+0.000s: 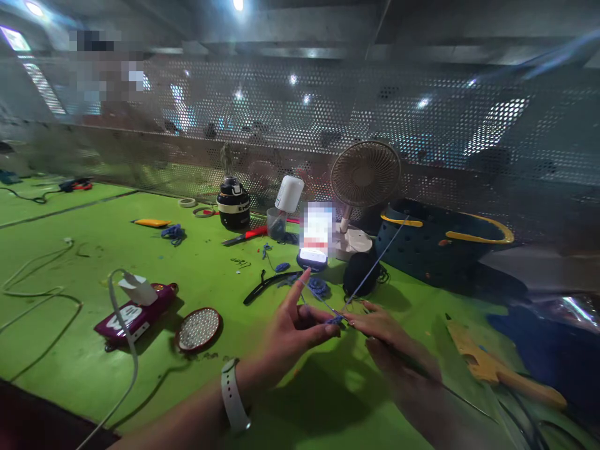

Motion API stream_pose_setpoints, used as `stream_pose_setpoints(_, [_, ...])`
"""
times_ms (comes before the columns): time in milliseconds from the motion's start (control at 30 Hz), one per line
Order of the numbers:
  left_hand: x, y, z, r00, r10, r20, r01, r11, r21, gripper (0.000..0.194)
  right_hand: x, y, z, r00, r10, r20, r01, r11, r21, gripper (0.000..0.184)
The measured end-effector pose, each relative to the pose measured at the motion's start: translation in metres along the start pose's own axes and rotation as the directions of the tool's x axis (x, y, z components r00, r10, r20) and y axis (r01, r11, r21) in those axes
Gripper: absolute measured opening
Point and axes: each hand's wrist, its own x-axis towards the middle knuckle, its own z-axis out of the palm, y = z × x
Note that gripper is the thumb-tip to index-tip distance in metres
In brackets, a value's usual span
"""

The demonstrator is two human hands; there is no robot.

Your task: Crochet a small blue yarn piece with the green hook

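- Where the two hands meet, a small blue yarn piece (334,319) sits over the near middle of the green table (197,394).
- Left hand (297,328): grasping; thumb and fingertips pinch the piece. Index raised, with a strand beside it, presumably to govern the tension.
- Right hand (389,340): fingers curled round a slim rod (407,361) lying along the palm, likely for fine control at the tip. Tip unclear from here.
- A pale strand (375,272) slants taut from the hands up to the rim of a dark basket (407,250); the basket perhaps keeps the supply from rolling. Its contents can't be made out.
- Just beyond the fingers: a blue coil (319,287) and a dark yarn ball (360,275), within easy reach.
- Lit phone (314,255) propped upright facing the worker, apparently for viewing while both hands are busy.
- Fan (365,175) behind it, turned toward the seat, probably for cooling.
- Red-handled knife (255,233) further off, left of the phone, well away from the fingers.
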Motion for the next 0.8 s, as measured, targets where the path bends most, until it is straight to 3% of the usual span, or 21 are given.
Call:
stream_pose_setpoints(433, [0.000,0.004,0.001,0.998,0.054,-0.020,-0.053,0.998,0.026,0.110,0.005,-0.004,-0.001,0.999,-0.030,-0.025,0.029,1.000,-0.008,0.021])
stream_pose_setpoints(633, [0.001,0.006,0.004,0.995,0.084,-0.054,-0.081,0.995,0.062,0.116,0.010,-0.007,-0.005,0.998,-0.048,-0.036,0.043,0.992,-0.121,0.020])
stream_pose_setpoints(733, [0.000,0.005,0.003,0.994,0.095,-0.052,-0.090,0.992,0.090,0.116,0.008,-0.003,-0.010,0.980,-0.189,0.058,0.198,0.948,-0.249,0.023])
stream_pose_setpoints(800, [0.000,0.004,0.003,0.993,0.104,-0.047,-0.099,0.989,0.106,0.116,0.007,0.000,-0.013,0.932,-0.309,0.189,0.358,0.865,-0.351,0.028])
